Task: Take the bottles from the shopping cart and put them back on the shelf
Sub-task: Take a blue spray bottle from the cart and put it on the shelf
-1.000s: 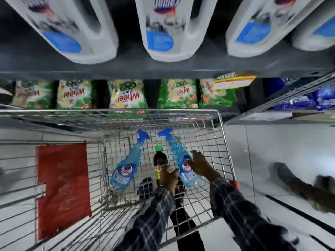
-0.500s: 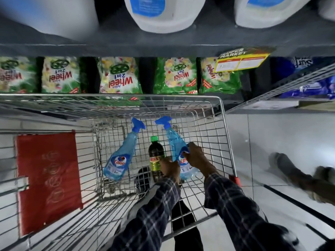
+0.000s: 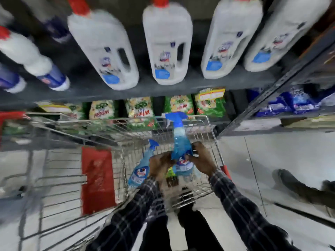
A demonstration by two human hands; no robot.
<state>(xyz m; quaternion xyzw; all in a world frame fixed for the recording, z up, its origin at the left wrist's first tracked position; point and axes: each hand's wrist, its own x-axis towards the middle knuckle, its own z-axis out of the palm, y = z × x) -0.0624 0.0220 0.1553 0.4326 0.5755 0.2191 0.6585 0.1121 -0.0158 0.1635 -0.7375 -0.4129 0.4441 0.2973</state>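
Observation:
In the wire shopping cart (image 3: 211,129) I hold a blue spray bottle (image 3: 181,142) upright, its trigger head level with the cart's far rim. My right hand (image 3: 204,160) grips its lower body from the right. My left hand (image 3: 160,165) is closed beside it, over a dark soda bottle (image 3: 170,173) of which only a bit of green-yellow label shows. A second blue spray bottle (image 3: 143,167) lies in the basket to the left. Above stands the grey shelf (image 3: 145,91).
Large white jugs (image 3: 168,46) with red caps stand in a row on the shelf. Green detergent packs (image 3: 141,109) fill the shelf below, blue packs (image 3: 290,102) sit to the right. A red flap (image 3: 97,178) hangs in the cart. Another person's shoe (image 3: 299,189) is on the floor at right.
The right spray bottle has been lifted off the basket floor and stood upright. Both hands rose with it. The view tilted up, showing more of the jug shelf.

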